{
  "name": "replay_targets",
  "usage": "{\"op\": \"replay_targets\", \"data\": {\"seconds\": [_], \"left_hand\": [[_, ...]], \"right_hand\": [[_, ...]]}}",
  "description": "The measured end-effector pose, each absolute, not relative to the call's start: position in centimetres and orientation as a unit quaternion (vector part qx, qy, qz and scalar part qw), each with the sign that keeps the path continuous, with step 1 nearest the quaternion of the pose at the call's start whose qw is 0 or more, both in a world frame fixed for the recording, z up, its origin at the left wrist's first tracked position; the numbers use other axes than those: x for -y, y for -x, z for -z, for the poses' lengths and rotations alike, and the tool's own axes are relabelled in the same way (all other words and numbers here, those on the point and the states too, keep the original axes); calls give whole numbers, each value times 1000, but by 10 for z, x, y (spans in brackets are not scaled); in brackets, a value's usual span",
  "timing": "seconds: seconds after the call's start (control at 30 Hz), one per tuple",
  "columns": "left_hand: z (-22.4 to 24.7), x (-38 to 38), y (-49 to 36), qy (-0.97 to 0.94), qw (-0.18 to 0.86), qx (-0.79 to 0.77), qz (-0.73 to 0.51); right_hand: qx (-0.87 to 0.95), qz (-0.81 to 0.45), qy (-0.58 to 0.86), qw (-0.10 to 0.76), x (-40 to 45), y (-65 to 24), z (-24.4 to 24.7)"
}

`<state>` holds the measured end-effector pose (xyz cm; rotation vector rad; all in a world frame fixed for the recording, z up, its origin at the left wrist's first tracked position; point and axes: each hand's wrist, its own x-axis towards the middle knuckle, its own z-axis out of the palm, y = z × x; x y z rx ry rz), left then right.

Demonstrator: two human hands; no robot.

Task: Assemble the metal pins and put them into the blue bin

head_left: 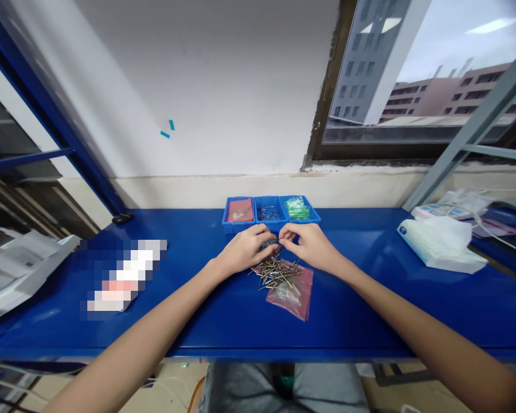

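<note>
My left hand is closed, its fingers curled round something small and greenish-dark that I cannot make out. Beside it, my right hand has thumb and forefinger pinched together, close to the left fingertips; whatever may be between them is too small to name. Just below both hands lies a loose pile of thin metal pins, some silver, some brass-coloured. Part of the pile rests on a pink plastic bag, which lies flat on the blue table.
Behind my hands stand three joined blue bins: the left bin holds a pink bag, the middle bin several pins, the right bin green packets. A tissue pack sits right; a blurred-out object lies left.
</note>
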<state>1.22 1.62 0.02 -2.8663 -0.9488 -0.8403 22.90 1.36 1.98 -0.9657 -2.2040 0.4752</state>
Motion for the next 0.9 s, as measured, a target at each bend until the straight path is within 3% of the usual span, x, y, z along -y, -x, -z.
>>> {"op": "replay_targets", "data": {"seconds": [0.23,0.53,0.9], "left_hand": [[3,-16,-15,903,-17,305,301],[3,-18,-14,870,0,339,359],[9,-18,-16,865,-12,295,406]], "right_hand": [[812,-205,377,397,-9,-224,-17],[855,-72,376,350,-18,-231,-9],[817,-225,384,366,-13,-220,-5]]}}
